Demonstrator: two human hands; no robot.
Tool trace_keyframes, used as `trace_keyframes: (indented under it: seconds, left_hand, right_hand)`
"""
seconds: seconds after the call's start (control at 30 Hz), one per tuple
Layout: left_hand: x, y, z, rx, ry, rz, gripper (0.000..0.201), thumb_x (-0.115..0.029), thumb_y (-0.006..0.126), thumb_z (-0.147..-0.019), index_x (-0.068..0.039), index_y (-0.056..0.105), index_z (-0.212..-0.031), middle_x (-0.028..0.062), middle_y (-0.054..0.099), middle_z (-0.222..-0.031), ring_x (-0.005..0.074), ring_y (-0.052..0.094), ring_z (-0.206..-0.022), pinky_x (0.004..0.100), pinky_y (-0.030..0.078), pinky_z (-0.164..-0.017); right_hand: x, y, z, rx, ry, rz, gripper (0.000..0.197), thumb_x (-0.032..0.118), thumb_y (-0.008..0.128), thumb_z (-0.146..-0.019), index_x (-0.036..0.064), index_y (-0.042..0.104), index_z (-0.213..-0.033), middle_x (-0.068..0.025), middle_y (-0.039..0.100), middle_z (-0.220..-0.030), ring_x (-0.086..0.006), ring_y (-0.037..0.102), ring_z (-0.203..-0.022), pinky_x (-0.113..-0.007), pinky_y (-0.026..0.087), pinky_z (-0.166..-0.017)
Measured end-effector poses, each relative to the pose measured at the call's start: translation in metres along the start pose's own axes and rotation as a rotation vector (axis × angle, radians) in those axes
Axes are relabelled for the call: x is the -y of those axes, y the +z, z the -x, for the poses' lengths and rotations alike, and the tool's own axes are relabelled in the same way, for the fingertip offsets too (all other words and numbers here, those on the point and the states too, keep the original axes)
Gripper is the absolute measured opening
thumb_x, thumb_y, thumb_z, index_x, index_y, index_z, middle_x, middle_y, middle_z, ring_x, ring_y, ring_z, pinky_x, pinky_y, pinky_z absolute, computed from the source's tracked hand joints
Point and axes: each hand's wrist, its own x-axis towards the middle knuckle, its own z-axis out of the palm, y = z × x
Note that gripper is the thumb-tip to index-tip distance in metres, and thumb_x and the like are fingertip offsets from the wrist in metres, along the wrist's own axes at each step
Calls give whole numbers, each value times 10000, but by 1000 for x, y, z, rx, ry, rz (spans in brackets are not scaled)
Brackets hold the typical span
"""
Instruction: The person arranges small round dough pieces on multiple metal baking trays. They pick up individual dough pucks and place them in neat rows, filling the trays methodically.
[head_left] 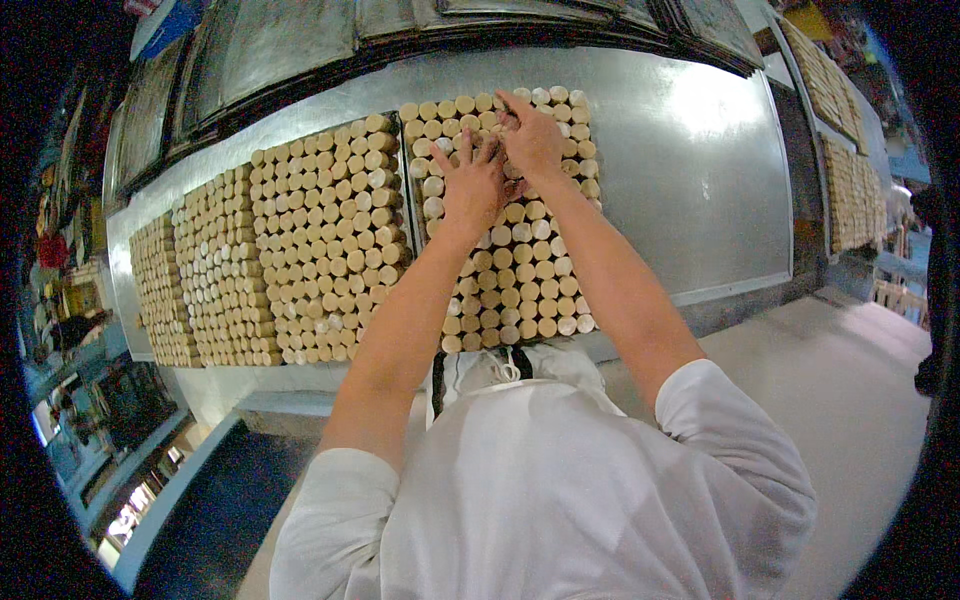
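Beneath both hands lies a tray of round, flat-topped, pale yellow dough pieces [525,272], set in close rows, some with whitish tops. My left hand [474,188] rests over the upper middle of these rows, fingers spread and pointing away from me. Just right of it, my right hand [533,142] touches the pieces near the far edge. Its index finger reaches out and its thumb stands apart, close to the left hand. No held piece shows in either hand. The hands cover the pieces directly under them.
More trays of similar dough pieces [325,215] line up to the left on the metal table [690,190]. Stacked dark flat trays [275,50] stand along the far side. A rack with filled trays [850,190] is at the right. A blue-edged structure [230,500] sits lower left.
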Motion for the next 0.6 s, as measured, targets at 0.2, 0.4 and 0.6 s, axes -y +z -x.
trace_keyframes:
  seconds: [0.2, 0.4, 0.6]
  left_hand:
    - [-7, 5, -17, -8, -191, -117, 726, -559, 643, -953, -127, 522, -1525, 38, 467, -1591, 355, 293, -1553, 859, 94, -1123]
    - [-5, 0, -35, -72, -241, -7, 777, -541, 655, -950, -116, 458, -1569, 27, 384, -1664, 399, 289, -1550, 869, 123, -1105]
    - [-7, -1, -55, 56, -299, -34, 866, -562, 673, -929, -130, 371, -1615, 22, 287, -1715, 436, 250, -1560, 873, 122, -1108]
  right_hand:
    - [-3, 7, -26, 276, -63, -34, 399, 239, 645, -971, 192, 657, -1367, -182, 729, -1220, -400, 689, -1110, -518, 553, -927]
    - [-7, 14, -52, -80, -140, -360, 383, 156, 663, -928, 212, 696, -1306, -154, 763, -978, -391, 724, -882, -499, 572, -786]
    - [-13, 18, -62, 155, -64, 12, 372, 215, 670, -948, 226, 697, -1319, -148, 768, -1021, -388, 733, -843, -488, 576, -758]
